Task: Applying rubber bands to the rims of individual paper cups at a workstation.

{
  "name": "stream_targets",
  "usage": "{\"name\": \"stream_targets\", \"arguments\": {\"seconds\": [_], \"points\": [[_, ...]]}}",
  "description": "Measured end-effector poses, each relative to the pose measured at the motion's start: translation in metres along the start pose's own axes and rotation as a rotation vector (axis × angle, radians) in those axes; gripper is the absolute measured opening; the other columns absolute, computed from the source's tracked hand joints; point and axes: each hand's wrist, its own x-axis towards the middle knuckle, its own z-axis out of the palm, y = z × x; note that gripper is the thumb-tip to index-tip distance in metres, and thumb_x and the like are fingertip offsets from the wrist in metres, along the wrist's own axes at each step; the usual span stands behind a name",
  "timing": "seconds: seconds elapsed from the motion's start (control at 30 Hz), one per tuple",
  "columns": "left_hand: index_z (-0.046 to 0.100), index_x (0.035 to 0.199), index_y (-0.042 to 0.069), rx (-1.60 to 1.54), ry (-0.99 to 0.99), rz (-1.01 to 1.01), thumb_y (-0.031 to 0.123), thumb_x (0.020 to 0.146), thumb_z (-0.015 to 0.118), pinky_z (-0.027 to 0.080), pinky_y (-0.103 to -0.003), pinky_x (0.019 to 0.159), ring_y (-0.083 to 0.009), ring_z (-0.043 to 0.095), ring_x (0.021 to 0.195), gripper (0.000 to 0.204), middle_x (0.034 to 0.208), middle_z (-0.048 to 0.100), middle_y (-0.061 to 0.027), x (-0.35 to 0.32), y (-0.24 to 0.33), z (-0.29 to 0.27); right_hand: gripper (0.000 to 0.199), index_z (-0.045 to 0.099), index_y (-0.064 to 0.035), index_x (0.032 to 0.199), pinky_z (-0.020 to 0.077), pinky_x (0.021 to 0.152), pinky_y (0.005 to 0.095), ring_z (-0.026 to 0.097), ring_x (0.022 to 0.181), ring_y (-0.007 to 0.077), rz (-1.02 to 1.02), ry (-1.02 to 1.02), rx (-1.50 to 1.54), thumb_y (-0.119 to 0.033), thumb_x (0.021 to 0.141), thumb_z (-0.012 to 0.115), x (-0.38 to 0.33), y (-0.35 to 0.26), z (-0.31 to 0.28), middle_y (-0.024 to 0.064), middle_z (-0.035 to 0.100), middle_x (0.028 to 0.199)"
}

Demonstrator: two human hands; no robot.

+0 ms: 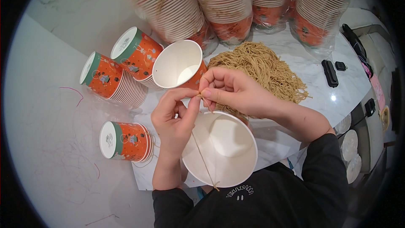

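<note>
My left hand (175, 116) and my right hand (234, 90) meet fingertip to fingertip, each pinching the end of a thin tan cord (200, 151). The cord slants down across the mouth of a white-lined paper bucket (247, 150) and ends in a small knot at its near rim. The bucket sits right in front of my body, mouth up, just below my hands. Behind my right hand lies a big heap of loose tan cords (263, 65). Another paper bucket (179, 61), orange outside, leans open beyond my fingertips. The exact shape of the cord between my fingers is partly hidden.
Tall plastic-wrapped stacks of paper buckets (223, 2) line the back of the marble-patterned table. Nested orange and green buckets (107, 76) lie on their sides at left, with a shorter stack (130, 140) nearer me. A black oblong device (329, 74) rests at right.
</note>
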Motion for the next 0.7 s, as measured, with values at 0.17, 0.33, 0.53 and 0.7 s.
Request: {"name": "stream_targets", "arguments": {"seconds": [0.17,0.33,0.53,0.7], "points": [[0.069,0.102,-0.002,-0.047,-0.043,-0.001,-0.007,0.089,0.073,0.032,-0.014,0.047,0.0028,0.047,0.054,0.015,0.097,0.07,-0.0035,-0.001,-0.002,-0.004,0.012,0.058,-0.0026,0.111,0.0526,0.078,0.0223,0.064,0.084,0.0078,0.061,0.023,0.081,-0.012,0.104,0.062,-0.001,0.0,0.003,0.0012,0.065,0.094],[0.072,0.096,0.0,0.084,0.028,0.049,-0.005,0.082,0.077,0.031,-0.017,0.049,0.0016,0.042,0.053,0.016,0.092,0.068,-0.0022,-0.003,0.006,0.001,0.009,0.059,-0.0022,0.108,0.052,0.078,0.0214,0.063,0.083,0.0067,0.019,0.093,-0.092,-0.009,0.103,0.063,-0.002,0.002,0.006,0.0004,0.066,0.093],[0.073,0.097,0.001,0.241,0.057,0.181,-0.004,0.08,0.079,0.032,-0.019,0.046,-0.0001,0.041,0.049,0.018,0.092,0.069,-0.0037,-0.005,0.008,0.004,0.01,0.061,-0.0013,0.107,0.0504,0.08,0.0215,0.061,0.088,0.0044,-0.05,0.088,-0.148,-0.01,0.103,0.063,-0.007,0.005,0.009,0.0,0.064,0.095],[0.073,0.096,0.001,0.267,0.083,0.204,-0.003,0.08,0.08,0.031,-0.019,0.047,-0.0007,0.041,0.049,0.018,0.089,0.07,-0.004,-0.006,0.008,0.004,0.012,0.061,-0.0001,0.109,0.0494,0.081,0.0218,0.059,0.089,0.0041,-0.101,0.101,-0.328,-0.01,0.103,0.063,-0.007,0.003,0.01,-0.0011,0.064,0.097]]}}
